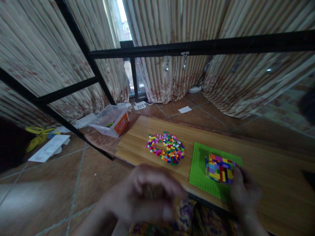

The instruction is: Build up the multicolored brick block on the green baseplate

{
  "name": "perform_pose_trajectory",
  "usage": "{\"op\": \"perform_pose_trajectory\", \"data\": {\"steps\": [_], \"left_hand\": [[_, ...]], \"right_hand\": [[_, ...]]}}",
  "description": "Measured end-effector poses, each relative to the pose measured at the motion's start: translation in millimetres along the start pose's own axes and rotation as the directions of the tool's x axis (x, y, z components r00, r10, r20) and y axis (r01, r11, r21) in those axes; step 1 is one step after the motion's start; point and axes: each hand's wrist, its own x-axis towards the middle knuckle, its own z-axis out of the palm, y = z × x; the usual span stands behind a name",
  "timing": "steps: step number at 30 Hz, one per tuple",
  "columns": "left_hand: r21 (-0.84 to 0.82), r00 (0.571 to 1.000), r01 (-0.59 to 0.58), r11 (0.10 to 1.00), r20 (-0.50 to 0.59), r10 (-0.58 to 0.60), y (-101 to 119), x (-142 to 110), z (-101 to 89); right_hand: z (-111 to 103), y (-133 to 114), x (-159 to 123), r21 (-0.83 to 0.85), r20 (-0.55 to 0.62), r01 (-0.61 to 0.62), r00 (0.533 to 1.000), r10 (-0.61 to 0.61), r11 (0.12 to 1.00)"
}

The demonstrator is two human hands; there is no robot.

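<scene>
It looks like a room in a home: long, pleated cream curtains with reddish floral print (157, 75) hang before a narrow bright window (129, 70), brown square floor tiles (95, 173) lie below, and toy bricks in mixed colours (169, 149) sit near the left end of a low wooden tabletop (140, 131).

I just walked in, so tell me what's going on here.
A person's right hand touches the edge of a multicoloured plastic-brick block over a green studded baseplate. The left hand, blurred, hovers by the near edge of a light wooden table. Small loose multicoloured bricks lie left of the baseplate.
</scene>
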Motion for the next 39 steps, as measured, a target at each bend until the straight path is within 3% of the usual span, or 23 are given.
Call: {"op": "perform_pose_trajectory", "data": {"steps": [3,5,8,12,17,24,29,33,36,39], "left_hand": [[0.171,0.978,0.148,0.974,-0.17,-0.119,42,102,-55.4],[0.24,0.961,0.204,0.949,-0.232,-0.148,51,131,-64.7],[0.378,0.951,0.267,0.887,-0.25,-0.179,38,137,-55.1],[0.529,0.965,0.257,0.809,-0.189,-0.182,16,139,-45.9],[0.658,0.963,0.269,0.704,-0.166,-0.213,13,157,-47.6],[0.714,0.976,0.218,0.666,-0.167,-0.14,5,173,-42.3],[0.651,0.976,0.17,0.739,-0.217,-0.034,13,186,-44.4],[0.521,0.97,0.19,0.832,-0.231,-0.077,35,200,-36.7],[0.349,0.985,0.153,0.925,-0.126,-0.116,56,211,-16.1],[0.182,0.997,0.069,0.981,0.034,-0.076,73,223,13.5]], "right_hand": [[0,-3,0,-0.006,-0.003,-0.013,1.0,0.013,1.0],[-1,-4,0,-0.029,0.002,-0.026,1.0,0.026,0.999],[-1,-3,0,-0.049,0.005,-0.027,1.0,0.027,0.998],[-1,-3,-1,-0.019,-0.006,0.0,1.0,0.0,1.0],[-1,-9,-3,0.003,-0.031,0.019,0.999,-0.019,1.0],[4,-5,-2,0.121,-0.024,0.056,0.998,-0.054,0.991],[7,-5,-1,0.157,-0.047,0.064,0.997,-0.058,0.985],[7,-9,-2,0.194,-0.048,0.074,0.997,-0.066,0.978],[6,-13,-2,0.171,-0.049,0.097,0.995,-0.09,0.98],[5,-14,-2,0.183,-0.034,0.107,0.994,-0.102,0.977]]}}
